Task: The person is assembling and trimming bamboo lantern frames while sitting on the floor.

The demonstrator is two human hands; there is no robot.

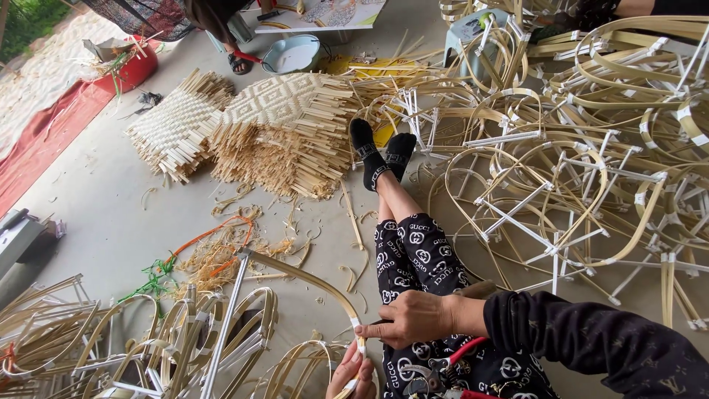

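Observation:
I sit on the floor with my legs stretched out in black patterned trousers and black socks. My right hand (410,318) pinches the end of a curved bamboo strip (310,279) near a white tape wrap (357,325). My left hand (353,374), at the bottom edge, grips the same strip lower down. The strip belongs to a bent bamboo frame with a white rod (225,325). Red-handled pliers (443,366) lie on my lap.
A big heap of bent bamboo frames (591,162) fills the right side. More frames (111,347) lie at the lower left. Woven bamboo mats (251,122) sit ahead, beside a red tub (133,70), a pale bowl (292,55) and another person's sandalled foot (238,63).

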